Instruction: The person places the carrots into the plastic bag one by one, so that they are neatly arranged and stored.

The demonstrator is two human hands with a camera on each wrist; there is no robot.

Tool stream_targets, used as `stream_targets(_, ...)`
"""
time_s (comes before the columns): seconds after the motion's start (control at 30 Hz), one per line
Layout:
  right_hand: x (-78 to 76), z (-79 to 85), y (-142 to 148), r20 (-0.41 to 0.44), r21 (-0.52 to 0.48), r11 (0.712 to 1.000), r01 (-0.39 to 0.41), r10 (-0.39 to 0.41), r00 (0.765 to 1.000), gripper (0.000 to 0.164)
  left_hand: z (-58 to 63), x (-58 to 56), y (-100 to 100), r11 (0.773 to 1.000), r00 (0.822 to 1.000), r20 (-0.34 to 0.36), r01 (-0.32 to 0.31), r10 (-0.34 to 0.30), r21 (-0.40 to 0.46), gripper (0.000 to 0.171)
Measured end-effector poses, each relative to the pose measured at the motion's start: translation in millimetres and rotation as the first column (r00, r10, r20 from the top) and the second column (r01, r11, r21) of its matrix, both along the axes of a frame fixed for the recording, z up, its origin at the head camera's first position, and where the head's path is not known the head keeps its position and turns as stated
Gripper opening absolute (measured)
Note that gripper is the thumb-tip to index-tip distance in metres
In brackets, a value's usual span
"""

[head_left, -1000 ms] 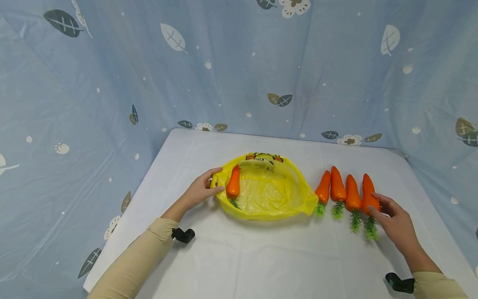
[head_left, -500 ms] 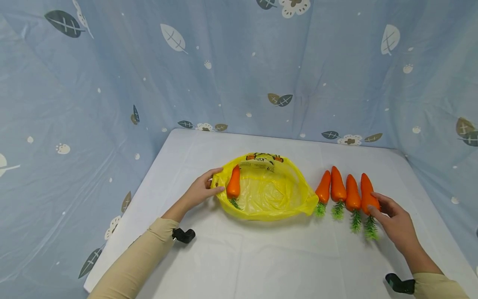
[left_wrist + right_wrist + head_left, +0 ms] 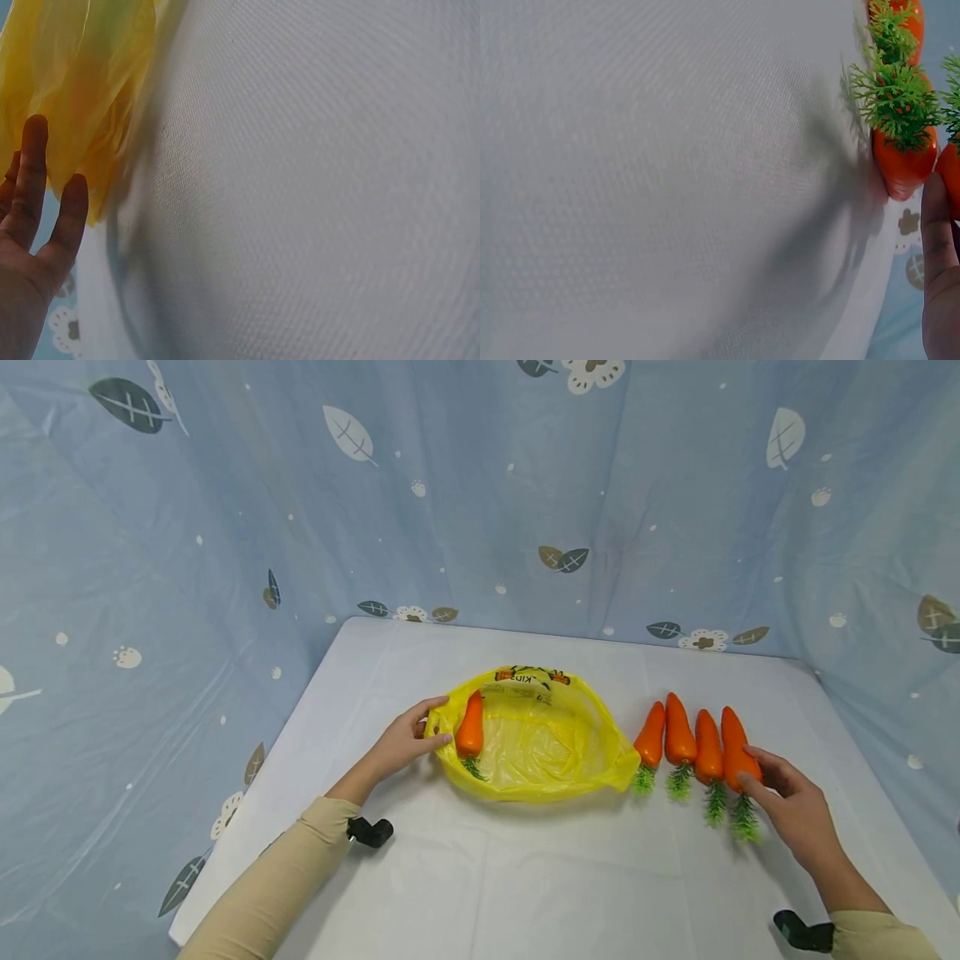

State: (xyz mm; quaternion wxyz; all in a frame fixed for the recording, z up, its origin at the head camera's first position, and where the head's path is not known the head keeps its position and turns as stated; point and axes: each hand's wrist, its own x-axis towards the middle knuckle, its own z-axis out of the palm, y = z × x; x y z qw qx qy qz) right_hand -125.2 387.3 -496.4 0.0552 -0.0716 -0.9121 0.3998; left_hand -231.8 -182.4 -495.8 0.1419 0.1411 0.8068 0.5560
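In the head view my left hand (image 3: 403,743) holds the left edge of a yellow plastic bag (image 3: 551,747), its thumb and fingertips at the rim. The bag lies spread with its mouth facing up, and one toy carrot (image 3: 470,727) rests inside at the left. My right hand (image 3: 797,802) grips the rightmost toy carrot (image 3: 735,752) between thumb and fingers, near its green top. Beside it, more carrots (image 3: 679,735) lie in a row, tips pointing away. In the right wrist view, a neighbouring carrot (image 3: 904,161) shows close to my thumb.
All this lies on a white-covered table (image 3: 555,877). A blue curtain (image 3: 465,510) with leaf prints hangs behind and along the sides. Black wrist cameras (image 3: 369,832) sit at both cuffs. The row's leftmost carrot (image 3: 649,735) lies against the bag's right end.
The rightmost carrot's tip has swung slightly left, toward its neighbour, in my right hand. My left hand and the bag have hardly moved.
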Motion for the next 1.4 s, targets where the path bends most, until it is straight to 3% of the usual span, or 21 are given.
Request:
stream_targets(0.8,0.2,5.2,-11,-0.09,-0.059,0.994,-0.093,0.087,0.992,0.055,3.2,-1.6,0,0.999,0.999,-0.041,-0.009,0.007,-0.045,0.073)
stream_targets(1.4,-1.3,8.1,-25,-0.094,-0.062,0.99,-0.124,0.118,0.989,0.054,4.5,-1.0,1,1.0,1.0,-0.015,0.012,-0.012,0.004,0.074)
